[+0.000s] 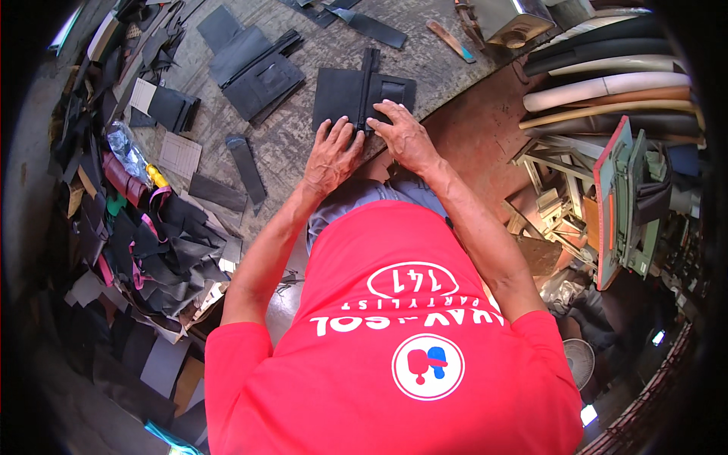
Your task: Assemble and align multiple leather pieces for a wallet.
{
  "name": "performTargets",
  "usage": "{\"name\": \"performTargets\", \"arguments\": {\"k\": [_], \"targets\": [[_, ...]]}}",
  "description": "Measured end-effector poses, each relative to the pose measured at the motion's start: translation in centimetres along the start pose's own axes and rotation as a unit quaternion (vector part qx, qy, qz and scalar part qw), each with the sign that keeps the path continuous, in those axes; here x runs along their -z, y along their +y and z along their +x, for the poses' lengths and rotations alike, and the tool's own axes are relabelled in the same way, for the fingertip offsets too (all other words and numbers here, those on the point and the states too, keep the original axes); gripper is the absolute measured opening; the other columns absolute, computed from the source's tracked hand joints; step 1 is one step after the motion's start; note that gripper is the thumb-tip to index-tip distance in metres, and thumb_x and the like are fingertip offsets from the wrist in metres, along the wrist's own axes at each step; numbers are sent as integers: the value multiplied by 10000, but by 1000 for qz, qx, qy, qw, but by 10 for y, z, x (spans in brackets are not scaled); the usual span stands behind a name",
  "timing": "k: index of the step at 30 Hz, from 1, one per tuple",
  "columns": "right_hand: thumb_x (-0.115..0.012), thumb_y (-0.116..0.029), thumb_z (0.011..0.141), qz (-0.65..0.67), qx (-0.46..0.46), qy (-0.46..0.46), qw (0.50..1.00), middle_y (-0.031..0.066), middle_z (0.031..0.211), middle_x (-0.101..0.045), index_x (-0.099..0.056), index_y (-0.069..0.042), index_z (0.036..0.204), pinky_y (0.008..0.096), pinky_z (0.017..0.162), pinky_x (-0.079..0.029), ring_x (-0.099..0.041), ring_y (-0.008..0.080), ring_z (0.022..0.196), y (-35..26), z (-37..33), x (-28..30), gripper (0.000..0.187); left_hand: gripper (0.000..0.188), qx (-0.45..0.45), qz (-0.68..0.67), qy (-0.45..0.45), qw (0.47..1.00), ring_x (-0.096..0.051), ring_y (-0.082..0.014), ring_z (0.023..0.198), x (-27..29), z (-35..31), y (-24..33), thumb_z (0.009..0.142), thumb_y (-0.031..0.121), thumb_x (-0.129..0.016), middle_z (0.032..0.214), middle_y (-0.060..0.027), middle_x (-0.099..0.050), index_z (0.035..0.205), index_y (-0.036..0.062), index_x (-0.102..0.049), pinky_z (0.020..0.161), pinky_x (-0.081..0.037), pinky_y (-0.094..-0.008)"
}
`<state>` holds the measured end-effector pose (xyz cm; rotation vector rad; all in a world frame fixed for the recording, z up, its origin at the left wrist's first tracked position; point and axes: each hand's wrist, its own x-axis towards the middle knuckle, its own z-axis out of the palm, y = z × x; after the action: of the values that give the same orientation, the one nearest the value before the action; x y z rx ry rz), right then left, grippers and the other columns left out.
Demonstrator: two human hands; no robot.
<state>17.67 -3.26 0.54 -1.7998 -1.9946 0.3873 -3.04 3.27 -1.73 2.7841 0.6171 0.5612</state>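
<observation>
A flat black leather-like panel [334, 91] lies near the table edge in front of me. A narrow black strip, apparently a zipper [369, 80], runs along it from far to near and juts past its far edge. Right of the strip, the panel has a rectangular window-like section [396, 89]. My left hand [334, 155] rests at the panel's near edge, fingers stretched out and slightly apart; its thumb is hidden. My right hand [406, 138] lies over the near right part, fingers extended, fingertips touching beside the strip. Neither hand visibly grips anything.
Stacked black panels [262, 83] lie left on the worn table [296, 163]. A wooden-handled tool [451, 42] sits at the far right near a metal machine part [516, 26]. Scraps [159, 243] heap at left. Material rolls [607, 91] and wooden frames [561, 197] stand right.
</observation>
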Motion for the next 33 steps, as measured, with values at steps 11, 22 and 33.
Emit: {"name": "performTargets", "arguments": {"k": [11, 22, 33], "targets": [[-628, -93, 890, 60, -36, -6, 998, 156, 1330, -556, -711, -73, 1128, 420, 1109, -389, -498, 339, 1286, 0, 4, 1, 253, 435, 21, 8, -4, 1000, -481, -349, 1270, 4, 3, 9, 890, 244, -642, 1229, -163, -533, 1296, 101, -576, 1088, -334, -549], [-580, -70, 885, -78, 37, -28, 996, 163, 1405, -501, -647, -105, 1250, 474, 1136, -354, -434, 349, 1359, -2, -5, 0, 373, 408, 14, -57, -26, 998, -467, -330, 1290, 12, 1, -3, 891, 278, -652, 1239, -155, -531, 1263, 120, -603, 1104, -320, -522], [-601, -22, 831, -33, -2, 36, 999, 140, 1331, -532, -645, -110, 1243, 486, 1139, -350, -450, 346, 1332, -9, -21, -9, 423, 427, 26, -90, -56, 994, -414, -329, 1334, 21, 0, -2, 877, 280, -665, 1292, -152, -501, 1282, 155, -619, 1140, -272, -511]]}}
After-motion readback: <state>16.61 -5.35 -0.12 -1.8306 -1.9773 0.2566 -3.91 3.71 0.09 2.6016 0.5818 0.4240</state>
